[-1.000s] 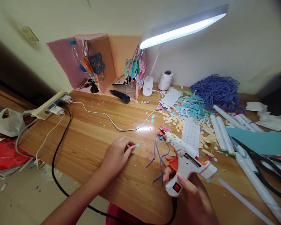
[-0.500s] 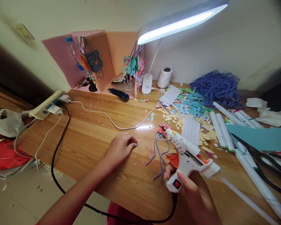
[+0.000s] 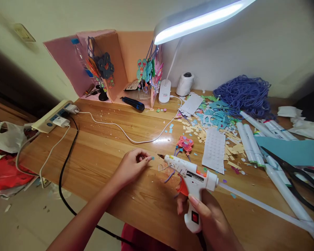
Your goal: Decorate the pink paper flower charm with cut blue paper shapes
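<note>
Between thumb and fingertip, my left hand point(image 3: 133, 164) pinches a tiny teal piece point(image 3: 153, 158) just above the desk. My right hand point(image 3: 211, 214) is wrapped round the handle of a white hot glue gun point(image 3: 192, 174) with an orange trigger. The gun's nozzle points left and ends a short way right of the teal piece, apart from it. Behind the gun lies a pink-red flower ornament point(image 3: 185, 143) with small stars. Its purple cords are partly hidden by the gun. A long clear glue stick point(image 3: 259, 204) trails from the gun's back end to the right.
White markers point(image 3: 251, 144), black scissors point(image 3: 293, 172) and a teal sheet point(image 3: 293, 150) lie at right. Paper scraps point(image 3: 214, 115) and purple yarn point(image 3: 243, 94) spread behind. A lamp point(image 3: 199, 22) hangs overhead. A white cable point(image 3: 120, 130) crosses the desk; a power strip point(image 3: 53, 116) sits left.
The glue gun has moved left and levelled, its nozzle going from over the flower ornament to near the teal piece. The flower is now uncovered. My left hand stays almost in place.
</note>
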Demonstrator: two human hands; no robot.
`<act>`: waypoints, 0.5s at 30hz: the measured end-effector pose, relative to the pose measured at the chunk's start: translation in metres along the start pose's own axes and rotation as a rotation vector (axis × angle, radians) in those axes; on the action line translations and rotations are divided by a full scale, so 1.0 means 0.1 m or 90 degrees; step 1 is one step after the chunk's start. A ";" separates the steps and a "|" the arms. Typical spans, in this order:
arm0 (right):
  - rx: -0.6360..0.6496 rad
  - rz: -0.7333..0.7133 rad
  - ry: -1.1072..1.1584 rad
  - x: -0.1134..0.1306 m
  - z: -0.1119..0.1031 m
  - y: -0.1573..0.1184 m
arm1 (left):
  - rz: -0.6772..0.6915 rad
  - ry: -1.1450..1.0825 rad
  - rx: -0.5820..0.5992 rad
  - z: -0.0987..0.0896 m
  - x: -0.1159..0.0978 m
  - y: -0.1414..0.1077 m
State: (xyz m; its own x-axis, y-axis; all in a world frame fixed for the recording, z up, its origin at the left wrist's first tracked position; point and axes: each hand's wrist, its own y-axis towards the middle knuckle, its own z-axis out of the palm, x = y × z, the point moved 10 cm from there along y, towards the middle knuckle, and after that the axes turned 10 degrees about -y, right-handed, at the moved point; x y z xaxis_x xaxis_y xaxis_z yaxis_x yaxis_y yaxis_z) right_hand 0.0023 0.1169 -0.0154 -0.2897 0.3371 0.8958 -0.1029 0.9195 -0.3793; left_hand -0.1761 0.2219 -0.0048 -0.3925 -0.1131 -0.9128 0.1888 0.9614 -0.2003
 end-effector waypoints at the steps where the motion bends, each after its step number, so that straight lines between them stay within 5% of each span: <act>1: 0.003 0.008 -0.001 -0.01 0.01 -0.01 | -0.004 -0.007 -0.006 -0.01 0.00 -0.01; 15: -0.029 0.032 -0.064 0.02 0.01 -0.04 | -0.015 -0.061 -0.005 0.01 -0.06 -0.05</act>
State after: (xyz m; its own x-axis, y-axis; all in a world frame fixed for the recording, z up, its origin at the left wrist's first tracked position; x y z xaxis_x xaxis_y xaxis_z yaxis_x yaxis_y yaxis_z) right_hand 0.0017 0.1137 -0.0121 -0.3878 0.3632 0.8472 -0.0425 0.9111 -0.4101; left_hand -0.1738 0.2174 0.0016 -0.3090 -0.1583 -0.9378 0.1734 0.9602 -0.2192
